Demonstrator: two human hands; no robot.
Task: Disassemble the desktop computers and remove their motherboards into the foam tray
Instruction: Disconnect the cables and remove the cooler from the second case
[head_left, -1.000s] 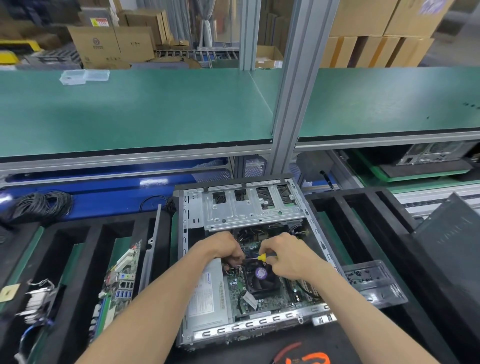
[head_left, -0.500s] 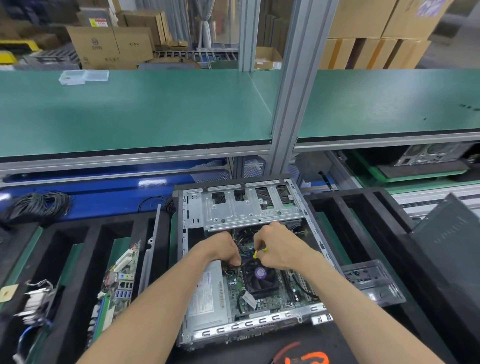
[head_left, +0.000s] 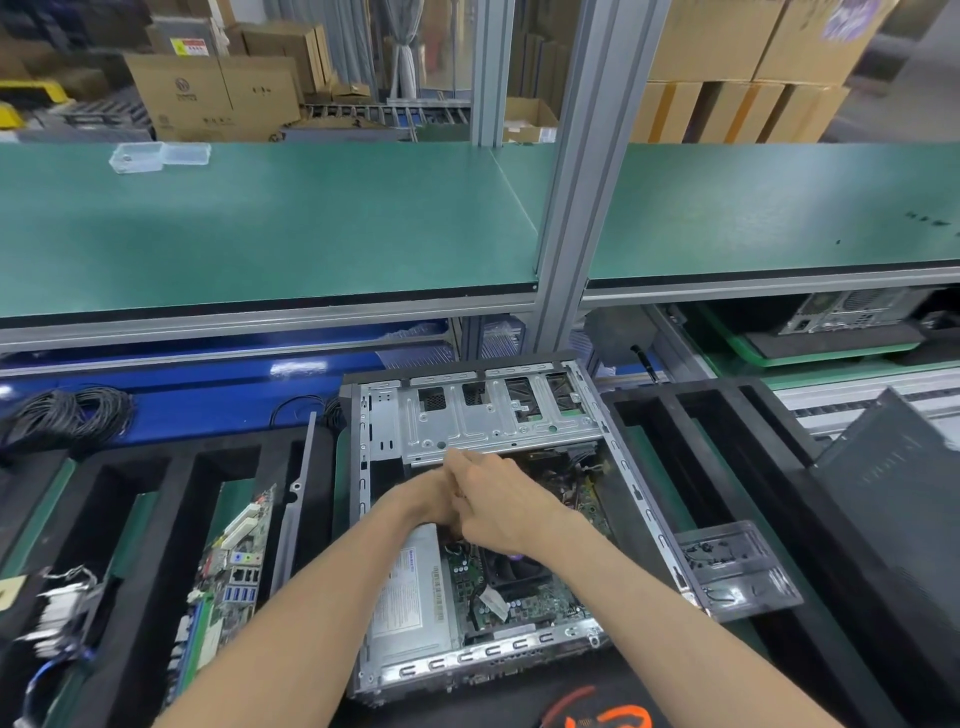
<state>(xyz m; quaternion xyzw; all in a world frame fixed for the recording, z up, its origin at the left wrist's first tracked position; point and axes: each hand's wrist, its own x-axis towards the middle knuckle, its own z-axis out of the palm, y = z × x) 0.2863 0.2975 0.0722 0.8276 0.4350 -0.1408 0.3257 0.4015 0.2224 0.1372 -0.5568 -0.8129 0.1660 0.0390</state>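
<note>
Head view | open computer case (head_left: 483, 519), motherboard (head_left: 524, 597) still seated inside | left hand (head_left: 434, 501), right hand (head_left: 501, 512) overlapping above board, grips unreadable | step: freeing connectors | next: lift board leftward to foam tray (head_left: 156, 499)

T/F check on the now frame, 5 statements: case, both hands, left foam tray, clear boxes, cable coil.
1. The computer case lies open with its board still inside. True.
2. Both hands are outside the case. False: the left hand and right hand meet inside it, just below the drive cage.
3. A motherboard stands on edge in a slot of the left foam tray. True.
4. The clear plastic boxes sit inside the case. False: they sit on the green shelf, far left.
5. A coil of black cable lies left of the case. True.
</note>
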